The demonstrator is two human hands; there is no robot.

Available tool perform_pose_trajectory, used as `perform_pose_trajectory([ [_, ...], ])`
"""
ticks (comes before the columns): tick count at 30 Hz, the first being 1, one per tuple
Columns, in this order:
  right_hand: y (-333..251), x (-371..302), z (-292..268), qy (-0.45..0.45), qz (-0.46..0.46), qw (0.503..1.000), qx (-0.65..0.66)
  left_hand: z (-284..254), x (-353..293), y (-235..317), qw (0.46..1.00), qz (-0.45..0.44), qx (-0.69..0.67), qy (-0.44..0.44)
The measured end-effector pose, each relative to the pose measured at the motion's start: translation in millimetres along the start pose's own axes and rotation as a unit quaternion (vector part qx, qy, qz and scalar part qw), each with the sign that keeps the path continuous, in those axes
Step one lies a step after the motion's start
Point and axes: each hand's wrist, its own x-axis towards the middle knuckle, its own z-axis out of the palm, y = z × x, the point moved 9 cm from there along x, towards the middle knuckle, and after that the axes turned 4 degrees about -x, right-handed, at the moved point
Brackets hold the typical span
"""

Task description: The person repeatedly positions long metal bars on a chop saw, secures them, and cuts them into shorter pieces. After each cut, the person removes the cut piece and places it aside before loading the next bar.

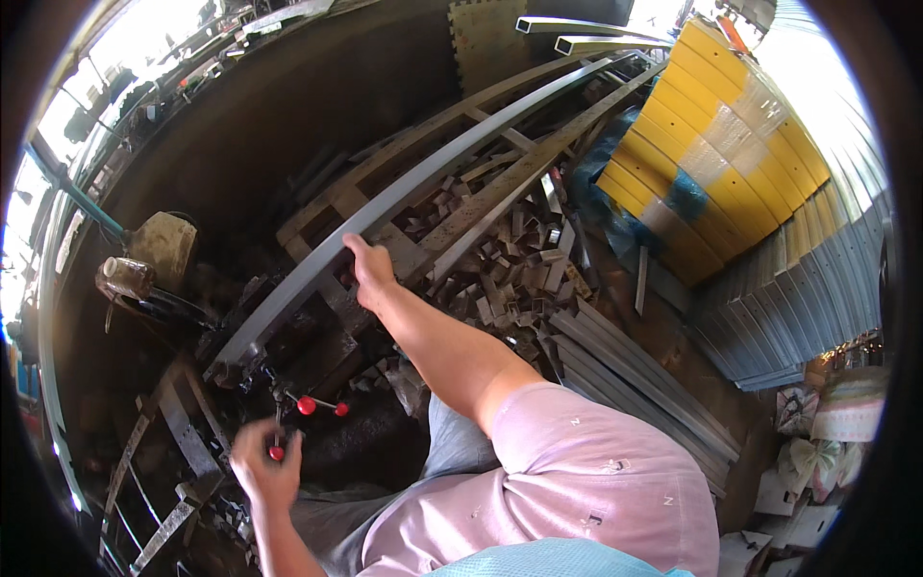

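A long grey square metal tube (404, 192) runs from the far right down toward the near left, lying along a rusty frame. My right hand (370, 272) is closed on the tube's near edge, its thumb on top; the lower fingers are partly hidden. At the tube's near end is a dark clamp mechanism (255, 361) with a handle of red ball knobs (306, 406). My left hand (266, 466) curls around the lowest red knob (277, 453), which shows between thumb and fingers.
Short cut tube pieces (510, 279) lie heaped beyond my right forearm. Long grey tubes (644, 375) lie to the right. Stacked yellow panels (711, 144) stand at the far right above grey metal profiles (798, 279). A dirty machine part (159, 250) sits at the left.
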Motion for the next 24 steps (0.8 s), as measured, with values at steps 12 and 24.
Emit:
perform_pose_trajectory([
  [12, -42.8, -32.2, -18.9, -0.123, -0.040, 0.992, -0.002, 73.0, 171.7, 45.0, 0.948, -0.028, 0.231, -0.217],
  [24, -105.2, 2.6, -100.8, -0.042, -0.024, 0.937, 0.345, -133.8, -67.5, -78.3, 0.952, -0.077, 0.296, 0.003],
])
